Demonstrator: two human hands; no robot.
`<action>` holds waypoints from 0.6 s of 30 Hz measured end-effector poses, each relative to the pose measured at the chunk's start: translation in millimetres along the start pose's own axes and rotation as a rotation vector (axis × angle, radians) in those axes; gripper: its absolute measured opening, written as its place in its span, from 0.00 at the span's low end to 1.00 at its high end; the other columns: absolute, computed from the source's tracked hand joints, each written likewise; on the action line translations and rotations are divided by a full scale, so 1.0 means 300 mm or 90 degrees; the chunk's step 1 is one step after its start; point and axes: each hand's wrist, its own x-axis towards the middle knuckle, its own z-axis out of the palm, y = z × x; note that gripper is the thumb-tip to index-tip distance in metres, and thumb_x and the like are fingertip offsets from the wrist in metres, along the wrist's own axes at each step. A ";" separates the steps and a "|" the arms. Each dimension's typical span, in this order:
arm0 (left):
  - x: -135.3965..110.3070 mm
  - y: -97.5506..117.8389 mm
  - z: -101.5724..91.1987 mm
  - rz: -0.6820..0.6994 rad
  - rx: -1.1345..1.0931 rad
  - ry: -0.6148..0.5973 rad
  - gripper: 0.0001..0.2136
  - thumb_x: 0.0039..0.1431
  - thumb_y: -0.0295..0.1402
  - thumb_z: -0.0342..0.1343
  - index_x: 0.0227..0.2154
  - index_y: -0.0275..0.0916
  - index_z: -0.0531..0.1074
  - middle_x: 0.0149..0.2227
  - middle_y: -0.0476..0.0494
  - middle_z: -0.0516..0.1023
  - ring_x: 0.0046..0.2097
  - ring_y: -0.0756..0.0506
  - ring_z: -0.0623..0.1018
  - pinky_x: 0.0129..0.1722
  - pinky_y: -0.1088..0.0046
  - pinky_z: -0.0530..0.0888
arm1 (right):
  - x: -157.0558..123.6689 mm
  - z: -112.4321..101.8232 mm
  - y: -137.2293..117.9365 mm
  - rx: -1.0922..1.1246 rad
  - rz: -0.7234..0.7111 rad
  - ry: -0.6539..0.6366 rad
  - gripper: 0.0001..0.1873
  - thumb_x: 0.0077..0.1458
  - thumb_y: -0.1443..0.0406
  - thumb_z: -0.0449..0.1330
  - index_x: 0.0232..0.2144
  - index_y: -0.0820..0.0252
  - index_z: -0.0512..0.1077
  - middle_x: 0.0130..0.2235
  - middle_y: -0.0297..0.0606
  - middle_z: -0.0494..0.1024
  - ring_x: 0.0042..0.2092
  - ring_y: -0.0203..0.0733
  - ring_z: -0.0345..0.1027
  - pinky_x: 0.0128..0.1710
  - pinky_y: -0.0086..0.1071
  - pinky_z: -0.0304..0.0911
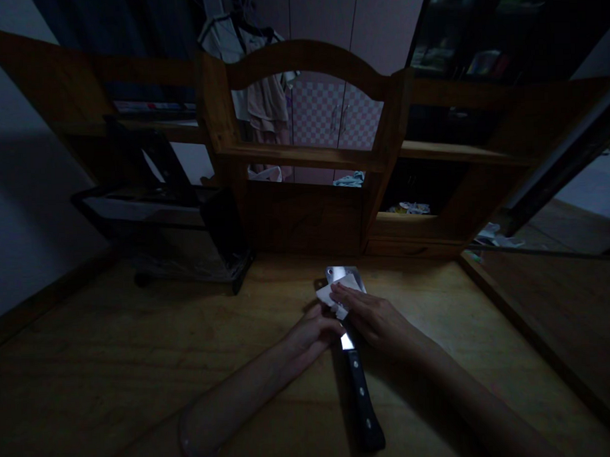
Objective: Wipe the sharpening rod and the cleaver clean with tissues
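Observation:
A cleaver lies flat on the wooden table (140, 367), its shiny blade (337, 274) pointing away and its black riveted handle (362, 400) toward me. A small white cloth or paper (332, 293) rests on the blade. My right hand (375, 316) lies on the blade with its fingers stretched flat, pressing the white piece down. My left hand (313, 331) sits beside the blade's left edge, fingers curled against it, touching the knife near where blade meets handle.
A wooden shelf unit (309, 208) with an arched top stands along the table's far edge. A dark wire rack (159, 220) with plastic sits at the back left. The scene is dim. A second wooden surface (562, 299) adjoins on the right.

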 end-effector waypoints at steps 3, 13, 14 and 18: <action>0.000 -0.001 0.004 0.002 -0.013 0.011 0.26 0.36 0.14 0.55 0.43 0.35 0.72 0.40 0.43 0.77 0.43 0.46 0.76 0.43 0.73 0.70 | 0.004 -0.015 -0.014 0.046 -0.014 -0.020 0.29 0.61 0.72 0.51 0.63 0.50 0.59 0.64 0.37 0.62 0.64 0.46 0.55 0.62 0.47 0.56; 0.001 0.009 -0.005 -0.004 0.003 -0.084 0.33 0.37 0.14 0.56 0.52 0.36 0.69 0.45 0.39 0.77 0.44 0.44 0.76 0.42 0.72 0.71 | -0.009 -0.128 -0.011 0.298 0.106 -0.146 0.14 0.63 0.60 0.55 0.48 0.50 0.76 0.54 0.32 0.75 0.58 0.51 0.66 0.58 0.47 0.62; 0.001 0.010 -0.006 -0.006 -0.002 -0.089 0.34 0.36 0.13 0.56 0.52 0.36 0.69 0.45 0.38 0.77 0.45 0.43 0.76 0.43 0.71 0.70 | -0.014 -0.131 0.007 0.291 0.115 -0.142 0.15 0.63 0.61 0.55 0.49 0.50 0.75 0.55 0.32 0.74 0.58 0.51 0.66 0.58 0.47 0.62; 0.000 0.018 -0.007 -0.030 0.009 -0.087 0.38 0.37 0.13 0.58 0.56 0.39 0.66 0.45 0.38 0.77 0.45 0.42 0.77 0.45 0.69 0.70 | -0.029 -0.094 0.089 0.188 0.113 -0.058 0.19 0.63 0.62 0.54 0.56 0.48 0.69 0.60 0.34 0.67 0.60 0.51 0.62 0.59 0.50 0.59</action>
